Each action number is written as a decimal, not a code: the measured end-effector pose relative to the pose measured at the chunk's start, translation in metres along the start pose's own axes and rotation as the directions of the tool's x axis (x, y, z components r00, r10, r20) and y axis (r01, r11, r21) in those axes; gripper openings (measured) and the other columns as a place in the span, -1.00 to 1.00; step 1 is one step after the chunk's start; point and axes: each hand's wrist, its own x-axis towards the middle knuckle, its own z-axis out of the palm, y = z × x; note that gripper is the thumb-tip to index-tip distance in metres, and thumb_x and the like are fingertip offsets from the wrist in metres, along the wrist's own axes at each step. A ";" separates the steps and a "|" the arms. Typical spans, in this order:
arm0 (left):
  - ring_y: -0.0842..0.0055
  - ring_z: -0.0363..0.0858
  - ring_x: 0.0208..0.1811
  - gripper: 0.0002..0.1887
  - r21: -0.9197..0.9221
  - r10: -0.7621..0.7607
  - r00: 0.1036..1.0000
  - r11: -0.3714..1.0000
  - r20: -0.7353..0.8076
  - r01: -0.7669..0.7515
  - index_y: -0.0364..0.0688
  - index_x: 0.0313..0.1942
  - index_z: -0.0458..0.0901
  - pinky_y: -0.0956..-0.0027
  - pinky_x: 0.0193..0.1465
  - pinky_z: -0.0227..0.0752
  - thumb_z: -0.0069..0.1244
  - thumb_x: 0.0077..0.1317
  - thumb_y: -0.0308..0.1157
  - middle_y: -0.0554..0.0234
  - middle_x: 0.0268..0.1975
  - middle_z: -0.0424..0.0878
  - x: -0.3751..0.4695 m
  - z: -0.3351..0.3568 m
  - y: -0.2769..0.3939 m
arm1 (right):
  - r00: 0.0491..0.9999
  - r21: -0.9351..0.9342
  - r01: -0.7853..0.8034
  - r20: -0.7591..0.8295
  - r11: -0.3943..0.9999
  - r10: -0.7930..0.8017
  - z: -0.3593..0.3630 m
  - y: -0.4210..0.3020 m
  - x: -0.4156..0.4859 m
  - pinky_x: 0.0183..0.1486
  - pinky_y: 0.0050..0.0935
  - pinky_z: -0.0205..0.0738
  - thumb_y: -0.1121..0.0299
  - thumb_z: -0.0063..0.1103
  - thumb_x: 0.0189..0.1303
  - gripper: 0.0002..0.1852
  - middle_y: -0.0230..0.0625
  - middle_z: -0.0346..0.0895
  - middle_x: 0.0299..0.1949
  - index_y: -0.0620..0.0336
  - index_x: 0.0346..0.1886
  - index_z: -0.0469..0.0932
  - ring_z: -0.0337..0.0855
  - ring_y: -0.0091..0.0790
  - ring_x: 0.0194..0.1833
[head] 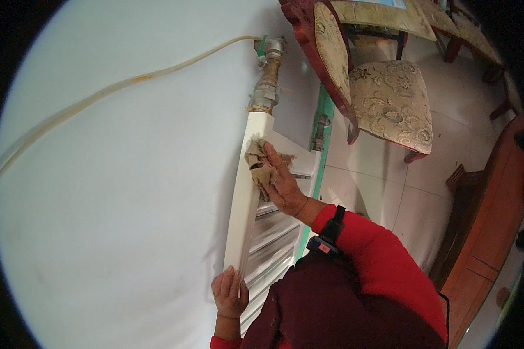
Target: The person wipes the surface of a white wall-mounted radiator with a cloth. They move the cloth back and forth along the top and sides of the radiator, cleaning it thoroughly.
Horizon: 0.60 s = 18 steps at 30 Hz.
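A white panel radiator (241, 227) with a slatted front runs along the white wall before me. My right hand (284, 187) presses a crumpled, dirty tan cloth (262, 168) onto its top, near the end with the pipe fitting. Brownish-grey smudges show around the cloth. Lower in the view, my left hand (229, 290) rests on the radiator's top, fingers along it and thumb at the front edge, with no separate object in it. A metal valve fitting (266, 94) joins the radiator's end, with a green handle (262, 51) above it.
A pale hose (122, 83) runs from the fitting along the wall. A lower pipe fitting (321, 133) sits by the green skirting (325, 104). Close by stands a wooden chair with a floral seat (393, 104). A table (384, 17) and brown wooden furniture (484, 209) stand beyond.
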 end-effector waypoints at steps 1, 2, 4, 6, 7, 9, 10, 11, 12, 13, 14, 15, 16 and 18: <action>0.19 0.52 0.08 -0.58 0.008 0.005 1.000 1.000 0.001 -0.005 -0.22 0.01 0.61 0.10 0.13 0.36 0.12 0.07 -0.53 0.06 0.15 0.55 0.000 0.000 0.000 | 0.990 -0.001 0.144 -0.006 0.990 -0.144 -0.004 -0.001 0.004 0.54 -0.22 -0.23 0.57 0.07 0.28 -0.20 0.01 -0.09 0.52 0.32 0.51 -0.14 -0.09 -0.06 0.53; 0.19 0.52 0.08 -0.59 0.016 0.010 1.000 1.000 0.001 -0.010 -0.23 0.01 0.61 0.10 0.13 0.36 0.12 0.07 -0.53 0.06 0.15 0.55 0.000 0.001 0.000 | 0.997 -0.090 0.067 -0.036 0.994 -0.070 -0.004 -0.001 0.013 0.54 -0.22 -0.24 0.52 0.04 0.32 -0.22 0.01 -0.10 0.52 0.32 0.51 -0.15 -0.09 -0.05 0.53; 0.19 0.51 0.09 -0.58 0.009 0.016 1.000 1.000 -0.002 -0.016 -0.23 0.01 0.61 0.10 0.14 0.36 0.12 0.07 -0.53 0.06 0.16 0.54 -0.001 0.001 -0.001 | 0.990 -0.032 -0.054 -0.132 0.998 0.049 -0.007 0.005 0.037 0.53 -0.25 -0.21 0.43 -0.09 0.40 -0.31 0.03 -0.13 0.53 0.36 0.50 -0.13 -0.07 -0.04 0.52; 0.18 0.51 0.10 -0.57 -0.018 0.012 1.000 1.000 -0.018 -0.012 -0.23 0.02 0.60 0.10 0.14 0.36 0.12 0.08 -0.53 0.05 0.17 0.52 -0.001 0.002 -0.002 | 0.970 -0.023 -0.104 -0.223 0.994 0.096 -0.001 0.006 0.042 0.52 -0.26 -0.20 0.37 -0.17 0.44 -0.35 0.06 -0.13 0.53 0.39 0.50 -0.11 -0.05 -0.03 0.51; 0.17 0.51 0.10 -0.56 -0.006 0.015 1.000 1.000 -0.015 -0.015 -0.23 0.04 0.59 0.09 0.14 0.35 0.11 0.08 -0.53 0.05 0.18 0.51 -0.001 0.002 -0.002 | 0.973 -0.019 -0.118 -0.204 0.993 0.112 0.003 0.008 0.039 0.52 -0.24 -0.19 0.41 -0.14 0.42 -0.33 0.05 -0.12 0.52 0.37 0.50 -0.12 -0.04 -0.02 0.51; 0.16 0.51 0.11 -0.55 0.008 0.002 1.000 1.000 0.016 -0.002 -0.23 0.06 0.58 0.09 0.15 0.35 0.11 0.09 -0.53 0.05 0.20 0.50 -0.002 0.002 -0.002 | 0.974 -0.007 -0.154 -0.171 0.988 0.150 0.015 0.007 0.013 0.52 -0.20 -0.17 0.48 -0.08 0.37 -0.29 0.04 -0.10 0.52 0.35 0.51 -0.14 -0.02 0.01 0.50; 0.16 0.51 0.11 -0.55 0.010 0.004 1.000 1.000 0.022 -0.004 -0.22 0.07 0.58 0.08 0.16 0.34 0.11 0.09 -0.53 0.05 0.20 0.50 -0.003 0.003 -0.002 | 0.974 0.035 -0.179 -0.138 0.983 0.182 0.017 0.010 -0.002 0.53 -0.21 -0.18 0.50 -0.07 0.36 -0.28 0.04 -0.11 0.52 0.34 0.51 -0.14 -0.03 0.01 0.50; 0.16 0.50 0.12 -0.54 0.011 0.007 1.000 1.000 0.027 -0.008 -0.22 0.08 0.57 0.08 0.16 0.34 0.10 0.10 -0.53 0.05 0.20 0.50 -0.003 0.003 -0.002 | 0.978 0.077 -0.179 -0.096 0.981 0.186 0.017 0.016 -0.015 0.53 -0.21 -0.18 0.51 -0.07 0.35 -0.28 0.04 -0.12 0.52 0.34 0.51 -0.13 -0.03 0.01 0.50; 0.16 0.50 0.12 -0.54 0.010 -0.001 0.999 1.000 0.039 0.001 -0.22 0.08 0.57 0.07 0.17 0.34 0.10 0.10 -0.53 0.05 0.20 0.50 -0.003 0.003 -0.002 | 0.980 0.120 -0.186 -0.053 0.975 0.193 0.018 0.023 -0.027 0.53 -0.21 -0.19 0.52 -0.06 0.34 -0.28 0.05 -0.14 0.52 0.34 0.51 -0.13 -0.04 0.00 0.50; 0.16 0.50 0.13 -0.54 0.011 0.011 0.999 1.000 0.035 -0.012 -0.22 0.08 0.57 0.07 0.17 0.33 0.10 0.11 -0.53 0.05 0.20 0.50 -0.004 0.003 -0.002 | 0.979 0.009 -0.176 -0.098 0.984 0.176 0.021 0.031 -0.033 0.53 -0.22 -0.20 0.53 -0.04 0.33 -0.27 0.05 -0.12 0.52 0.34 0.50 -0.11 -0.05 0.00 0.51; 0.16 0.49 0.13 -0.55 0.012 0.015 1.000 1.000 0.027 -0.016 -0.22 0.08 0.57 0.07 0.18 0.33 0.10 0.11 -0.53 0.04 0.20 0.50 -0.004 0.003 -0.002 | 0.979 -0.105 -0.163 -0.139 0.981 0.148 0.023 0.040 -0.035 0.53 -0.22 -0.22 0.54 -0.03 0.31 -0.27 0.06 -0.11 0.51 0.34 0.50 -0.10 -0.05 0.00 0.51; 0.16 0.49 0.14 -0.55 0.017 0.008 0.999 1.000 0.031 -0.009 -0.23 0.08 0.57 0.07 0.18 0.33 0.10 0.12 -0.53 0.04 0.19 0.50 -0.003 0.003 -0.002 | 0.971 -0.178 -0.187 -0.184 0.966 0.154 0.025 0.047 -0.036 0.53 -0.23 -0.23 0.55 -0.01 0.30 -0.27 0.07 -0.10 0.51 0.34 0.50 -0.08 -0.06 0.00 0.51; 0.16 0.48 0.14 -0.55 0.013 0.022 1.000 1.000 0.017 -0.022 -0.22 0.08 0.57 0.07 0.18 0.33 0.11 0.12 -0.53 0.04 0.19 0.50 -0.003 0.003 -0.002 | 0.971 -0.143 -0.151 -0.207 0.978 0.119 0.026 0.054 -0.037 0.53 -0.19 -0.23 0.57 0.03 0.27 -0.26 0.06 -0.03 0.48 0.38 0.48 -0.06 -0.04 0.02 0.50; 0.16 0.47 0.16 -0.56 0.008 0.018 1.000 1.000 0.022 -0.018 -0.21 0.08 0.57 0.07 0.18 0.33 0.11 0.13 -0.53 0.04 0.19 0.50 -0.003 0.003 -0.003 | 0.948 -0.081 -0.186 -0.276 0.979 0.158 0.026 0.071 -0.040 0.49 -0.15 -0.13 0.54 0.04 0.27 -0.31 0.09 0.04 0.45 0.34 0.45 0.03 0.03 0.06 0.47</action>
